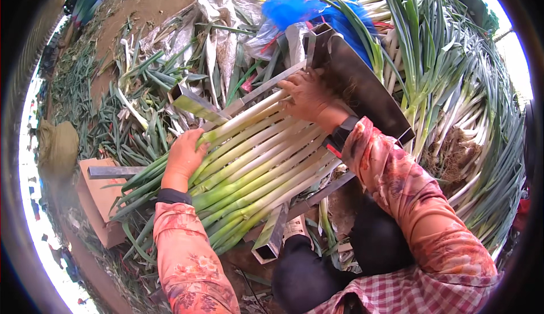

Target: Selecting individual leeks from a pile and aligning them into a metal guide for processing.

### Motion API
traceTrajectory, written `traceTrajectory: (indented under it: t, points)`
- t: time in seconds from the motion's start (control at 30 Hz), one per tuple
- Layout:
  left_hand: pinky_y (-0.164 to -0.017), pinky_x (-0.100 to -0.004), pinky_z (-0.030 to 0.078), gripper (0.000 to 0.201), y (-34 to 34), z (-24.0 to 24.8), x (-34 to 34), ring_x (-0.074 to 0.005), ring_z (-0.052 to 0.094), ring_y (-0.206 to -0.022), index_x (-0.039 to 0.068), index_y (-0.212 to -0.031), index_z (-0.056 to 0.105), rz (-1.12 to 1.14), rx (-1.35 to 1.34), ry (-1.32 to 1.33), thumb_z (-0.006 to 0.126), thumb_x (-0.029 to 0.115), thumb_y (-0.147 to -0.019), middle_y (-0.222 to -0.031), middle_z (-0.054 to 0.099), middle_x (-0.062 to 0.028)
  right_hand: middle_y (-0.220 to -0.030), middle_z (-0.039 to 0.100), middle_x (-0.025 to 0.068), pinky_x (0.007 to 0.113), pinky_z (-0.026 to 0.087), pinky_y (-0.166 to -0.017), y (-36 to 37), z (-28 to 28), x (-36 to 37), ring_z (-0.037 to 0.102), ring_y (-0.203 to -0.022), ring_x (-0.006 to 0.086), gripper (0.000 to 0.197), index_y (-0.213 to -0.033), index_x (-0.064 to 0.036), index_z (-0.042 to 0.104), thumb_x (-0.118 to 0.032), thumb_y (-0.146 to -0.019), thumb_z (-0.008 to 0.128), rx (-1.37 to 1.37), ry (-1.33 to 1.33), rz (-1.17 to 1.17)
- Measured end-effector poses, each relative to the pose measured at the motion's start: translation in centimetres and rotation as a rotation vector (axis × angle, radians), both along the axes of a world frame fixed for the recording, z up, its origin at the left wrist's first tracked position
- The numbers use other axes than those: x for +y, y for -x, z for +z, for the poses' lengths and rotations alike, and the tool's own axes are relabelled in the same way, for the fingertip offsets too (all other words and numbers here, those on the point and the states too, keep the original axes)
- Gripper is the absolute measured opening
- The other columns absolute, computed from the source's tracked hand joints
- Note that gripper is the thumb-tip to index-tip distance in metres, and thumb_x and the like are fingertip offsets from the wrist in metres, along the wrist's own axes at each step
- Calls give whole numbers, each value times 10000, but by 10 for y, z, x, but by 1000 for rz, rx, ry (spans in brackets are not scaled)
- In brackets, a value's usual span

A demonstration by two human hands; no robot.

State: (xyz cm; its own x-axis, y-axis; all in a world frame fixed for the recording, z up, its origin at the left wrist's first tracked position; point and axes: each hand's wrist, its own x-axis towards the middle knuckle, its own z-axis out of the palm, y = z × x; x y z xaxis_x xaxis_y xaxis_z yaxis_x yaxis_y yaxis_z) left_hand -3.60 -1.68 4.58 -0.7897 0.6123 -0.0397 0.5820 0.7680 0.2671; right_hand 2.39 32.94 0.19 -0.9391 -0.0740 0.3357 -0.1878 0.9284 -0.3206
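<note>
Several long green onions point(258, 164) lie side by side in a row across a metal frame point(272, 235). Their white ends point to the upper right, their leaves to the lower left. At the far edge of the row, my left hand point(186, 152) closes round a green onion where white turns to green. My right hand point(310, 100) grips the white end of that same far stalk, with fingers bent over it. Beside the right hand rises the frame's dark metal end plate point(368, 70). The root ends there are partly hidden by this hand and wrist.
A large heap of green onions point(436, 70) with muddy roots point(453, 158) fills the right side. Blue netting point(317, 5) and whitish plastic sheets point(218, 28) lie at the back. Loose leaves point(85, 104) litter the ground at left, near a cardboard piece point(96, 195).
</note>
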Motion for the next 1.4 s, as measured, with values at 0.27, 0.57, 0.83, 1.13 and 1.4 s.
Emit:
traceTrajectory:
  t: [0.27, 0.57, 0.83, 1.13, 1.4]
  points:
    - [-813, -409, 452, 523, 1, 22, 32, -342, 573, -948, 63, -1013, 603, 252, -420, 194, 651, 494, -721, -1018, 612, -189, -991, 570, 70, 419, 264, -992, 0, 0, -3, 488, -1047, 246, 363, -1062, -148, 609, -414, -820, 558, -69, 34, 15]
    - [-897, -332, 410, 663, 19, -2, 23, -260, 581, -1004, -26, -1128, 572, 275, -624, 76, 674, 495, -730, -1067, 621, -178, -995, 566, 68, 448, 220, -1024, 5, -10, 1, 476, -1064, 243, 334, -1077, -183, 607, -398, -829, 549, -102, 97, 30]
    - [-832, -287, 427, 526, 31, 0, 29, -140, 583, -860, 13, -1058, 633, 330, -869, 45, 667, 455, -776, -936, 661, -79, -1064, 559, 85, 463, 161, -1058, 2, -17, -7, 441, -1134, 252, 370, -1128, -186, 595, -387, -821, 553, -35, 34, -51]
    - [-825, -383, 445, 470, -1, 0, 52, -292, 602, -928, 98, -1071, 639, 174, -62, 151, 655, 430, -739, -982, 653, -117, -1109, 553, 103, 464, 147, -1066, -2, -24, -5, 438, -1149, 261, 393, -1164, -161, 581, -375, -841, 512, -45, -5, -79]
    - [-848, -404, 441, 450, 2, 1, 46, -333, 574, -994, 124, -1093, 626, 301, -351, 198, 540, 462, -809, -1018, 628, -174, -1092, 559, 88, 463, 136, -1068, 1, -19, -13, 438, -1150, 242, 388, -1156, -146, 578, -384, -879, 450, -123, -8, -68]
